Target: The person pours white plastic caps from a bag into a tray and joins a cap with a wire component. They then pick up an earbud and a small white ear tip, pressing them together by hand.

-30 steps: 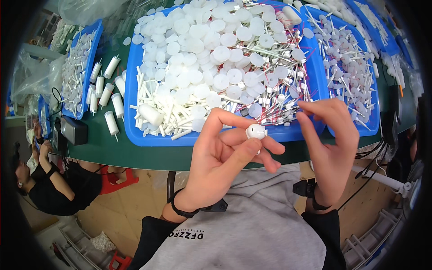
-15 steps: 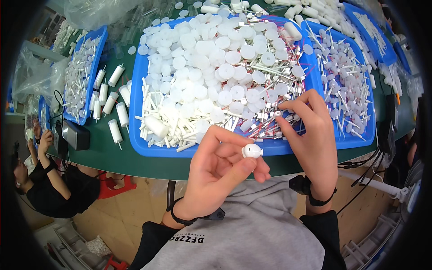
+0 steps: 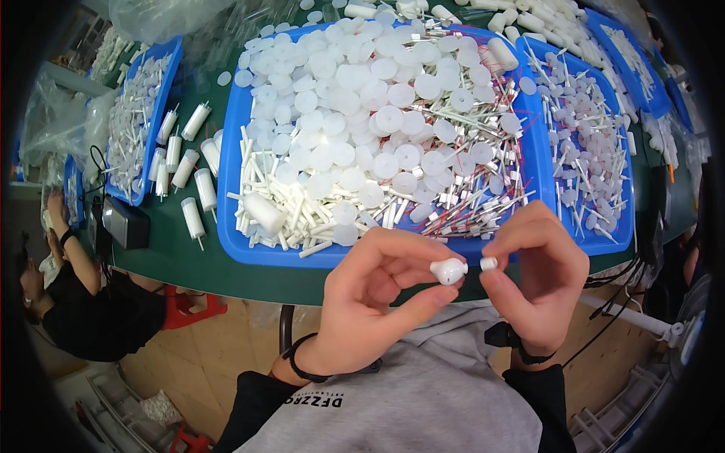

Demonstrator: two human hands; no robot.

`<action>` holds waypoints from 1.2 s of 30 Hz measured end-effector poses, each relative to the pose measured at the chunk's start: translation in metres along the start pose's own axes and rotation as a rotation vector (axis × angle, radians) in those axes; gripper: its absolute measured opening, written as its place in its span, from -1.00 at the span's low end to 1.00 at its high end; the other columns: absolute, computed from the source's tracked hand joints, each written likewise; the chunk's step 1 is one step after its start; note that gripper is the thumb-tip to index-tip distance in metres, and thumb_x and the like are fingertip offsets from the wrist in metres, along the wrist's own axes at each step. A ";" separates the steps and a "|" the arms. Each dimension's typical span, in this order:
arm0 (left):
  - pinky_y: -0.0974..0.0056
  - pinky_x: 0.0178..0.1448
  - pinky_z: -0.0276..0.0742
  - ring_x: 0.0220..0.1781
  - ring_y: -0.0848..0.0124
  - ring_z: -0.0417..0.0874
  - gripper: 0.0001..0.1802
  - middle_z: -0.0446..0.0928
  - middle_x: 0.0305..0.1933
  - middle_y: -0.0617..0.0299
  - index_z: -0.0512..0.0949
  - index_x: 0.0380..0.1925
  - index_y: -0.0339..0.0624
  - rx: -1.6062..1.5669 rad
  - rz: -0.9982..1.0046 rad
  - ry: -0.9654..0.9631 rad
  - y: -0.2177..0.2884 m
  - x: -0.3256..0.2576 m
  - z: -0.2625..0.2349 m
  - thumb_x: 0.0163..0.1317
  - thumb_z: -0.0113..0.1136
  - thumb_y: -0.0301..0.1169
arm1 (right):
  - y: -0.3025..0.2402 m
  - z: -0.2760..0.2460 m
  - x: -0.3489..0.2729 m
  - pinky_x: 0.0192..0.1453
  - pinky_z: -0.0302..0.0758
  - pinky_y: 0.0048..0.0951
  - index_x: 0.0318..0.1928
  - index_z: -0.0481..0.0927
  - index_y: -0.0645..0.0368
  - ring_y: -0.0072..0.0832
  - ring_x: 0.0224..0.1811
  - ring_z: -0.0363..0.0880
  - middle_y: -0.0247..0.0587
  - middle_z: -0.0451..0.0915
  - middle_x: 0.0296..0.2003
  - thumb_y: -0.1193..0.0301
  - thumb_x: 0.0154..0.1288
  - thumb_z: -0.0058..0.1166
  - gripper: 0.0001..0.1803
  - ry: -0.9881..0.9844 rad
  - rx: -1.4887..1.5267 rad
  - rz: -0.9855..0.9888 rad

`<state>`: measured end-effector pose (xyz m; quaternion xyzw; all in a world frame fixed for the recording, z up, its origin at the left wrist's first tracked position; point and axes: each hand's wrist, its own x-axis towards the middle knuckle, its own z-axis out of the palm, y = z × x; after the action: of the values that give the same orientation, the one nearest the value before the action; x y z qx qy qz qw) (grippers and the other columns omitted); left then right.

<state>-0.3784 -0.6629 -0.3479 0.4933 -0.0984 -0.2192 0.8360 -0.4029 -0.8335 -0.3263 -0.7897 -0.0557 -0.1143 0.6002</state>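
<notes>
Between the thumb and fingers of my left hand (image 3: 381, 302) is a glossy white earbud-shaped piece (image 3: 447, 272), its narrow end pointing right. My right hand (image 3: 538, 272) pinches a small white cylinder (image 3: 488, 263), just right of that piece and apart from it. Both hands are over the near edge of the green table, in front of a large blue tray (image 3: 260, 255). Heaped in the tray are translucent discs (image 3: 362, 90), short white tubes (image 3: 302, 219) and thin rods with white ends and red wires (image 3: 468, 208).
To the right stands another blue tray (image 3: 628, 226) of discs on rods; a third blue tray (image 3: 170, 83) is at the left. Several white cylinders with pins (image 3: 192, 219) lie near a black box (image 3: 125, 224). At far left another person (image 3: 83, 302) sits working.
My right hand has come back from the tray toward me, carrying the small cylinder. My left hand has moved slightly right and turned the earbud-shaped piece, bringing the two parts close together.
</notes>
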 end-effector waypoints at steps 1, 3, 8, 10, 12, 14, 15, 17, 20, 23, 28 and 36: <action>0.17 -0.05 0.55 -0.16 0.27 0.57 -0.68 0.46 -0.19 -0.06 0.32 -0.22 -0.34 0.032 0.058 -0.029 -0.002 0.000 -0.001 0.01 0.13 -0.74 | -0.001 0.001 -0.003 -0.38 0.30 -0.63 -0.35 0.54 0.32 -0.59 -0.47 0.39 -0.24 0.47 -0.45 0.68 -0.14 0.17 -0.77 0.003 0.222 0.059; 0.19 -0.04 0.54 -0.13 0.25 0.56 -0.65 0.47 -0.19 -0.07 0.33 -0.23 -0.33 0.066 0.113 -0.053 -0.004 -0.001 -0.001 -0.03 0.16 -0.76 | 0.000 0.003 -0.008 -0.39 0.30 -0.64 -0.33 0.54 0.36 -0.61 -0.47 0.39 -0.22 0.47 -0.44 0.70 -0.09 0.14 -0.78 -0.013 0.350 0.101; 0.23 -0.06 0.52 -0.12 0.28 0.56 -0.60 0.49 -0.22 -0.07 0.37 -0.30 -0.28 0.104 0.142 -0.068 -0.007 -0.002 -0.004 -0.15 0.27 -0.79 | -0.001 0.008 -0.012 -0.39 0.31 -0.65 -0.30 0.56 0.38 -0.64 -0.47 0.40 -0.21 0.49 -0.44 0.72 -0.04 0.13 -0.79 0.009 0.300 0.150; 0.24 -0.06 0.52 -0.13 0.29 0.56 -0.60 0.49 -0.23 -0.07 0.38 -0.31 -0.27 0.104 0.151 -0.063 -0.008 -0.003 -0.005 -0.16 0.28 -0.78 | -0.001 0.010 -0.010 -0.41 0.32 -0.65 -0.31 0.58 0.37 -0.63 -0.48 0.42 -0.20 0.50 -0.44 0.71 -0.04 0.15 -0.80 0.013 0.234 0.132; 0.25 -0.07 0.52 -0.14 0.30 0.56 -0.59 0.49 -0.24 -0.07 0.38 -0.32 -0.27 0.107 0.162 -0.066 -0.008 -0.003 -0.005 -0.18 0.30 -0.78 | -0.002 0.011 -0.011 -0.42 0.32 -0.64 -0.31 0.59 0.37 -0.62 -0.48 0.43 -0.18 0.52 -0.45 0.70 -0.04 0.16 -0.80 0.024 0.167 0.107; 0.26 -0.09 0.52 -0.17 0.31 0.57 -0.59 0.49 -0.25 -0.06 0.38 -0.33 -0.27 0.107 0.183 -0.064 -0.008 -0.004 -0.005 -0.18 0.30 -0.79 | -0.001 0.012 -0.012 -0.45 0.34 -0.63 -0.32 0.61 0.35 -0.59 -0.51 0.46 -0.16 0.54 -0.47 0.70 -0.06 0.18 -0.80 0.040 0.048 0.035; 0.26 -0.09 0.52 -0.17 0.31 0.57 -0.59 0.49 -0.25 -0.06 0.38 -0.33 -0.27 0.107 0.182 -0.063 -0.008 -0.004 -0.005 -0.18 0.30 -0.79 | -0.002 0.012 -0.012 -0.45 0.34 -0.63 -0.32 0.61 0.35 -0.59 -0.51 0.46 -0.16 0.54 -0.47 0.70 -0.06 0.18 -0.80 0.040 0.048 0.037; 0.27 -0.11 0.53 -0.20 0.33 0.57 -0.60 0.49 -0.25 -0.07 0.39 -0.34 -0.27 0.109 0.188 -0.067 -0.007 -0.004 -0.005 -0.18 0.30 -0.79 | -0.005 0.011 -0.011 -0.46 0.36 -0.63 -0.31 0.62 0.35 -0.56 -0.51 0.49 -0.15 0.56 -0.49 0.71 -0.08 0.18 -0.77 0.025 -0.011 0.006; 0.27 -0.14 0.54 -0.21 0.32 0.58 -0.60 0.49 -0.25 -0.07 0.40 -0.34 -0.28 0.093 0.177 -0.069 -0.006 -0.004 -0.004 -0.19 0.29 -0.80 | -0.008 0.010 -0.010 -0.46 0.37 -0.62 -0.31 0.62 0.35 -0.54 -0.50 0.51 -0.14 0.57 -0.49 0.71 -0.09 0.17 -0.76 0.024 -0.065 -0.023; 0.26 -0.16 0.56 -0.22 0.31 0.58 -0.60 0.49 -0.25 -0.08 0.40 -0.33 -0.29 0.093 0.200 -0.085 -0.007 -0.003 -0.004 -0.19 0.29 -0.80 | -0.007 0.010 -0.011 -0.44 0.38 -0.62 -0.31 0.62 0.35 -0.53 -0.49 0.52 -0.14 0.58 -0.48 0.72 -0.10 0.16 -0.76 0.026 -0.067 0.008; 0.28 -0.16 0.55 -0.23 0.31 0.58 -0.60 0.49 -0.27 -0.08 0.41 -0.33 -0.30 0.123 0.211 -0.080 -0.007 -0.004 -0.005 -0.20 0.32 -0.78 | -0.005 0.011 -0.013 -0.41 0.38 -0.62 -0.31 0.62 0.36 -0.53 -0.46 0.52 -0.13 0.58 -0.47 0.71 -0.08 0.16 -0.78 0.052 0.111 0.122; 0.27 -0.14 0.53 -0.24 0.32 0.57 -0.59 0.50 -0.28 -0.07 0.42 -0.34 -0.30 0.161 0.202 -0.078 -0.007 -0.004 -0.004 -0.22 0.32 -0.79 | -0.003 0.010 -0.014 -0.39 0.37 -0.63 -0.31 0.62 0.37 -0.55 -0.44 0.51 -0.12 0.58 -0.44 0.70 -0.06 0.18 -0.79 0.043 0.204 0.206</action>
<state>-0.3824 -0.6611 -0.3556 0.5374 -0.1972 -0.1442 0.8072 -0.4166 -0.8228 -0.3294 -0.7234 0.0272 -0.0629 0.6871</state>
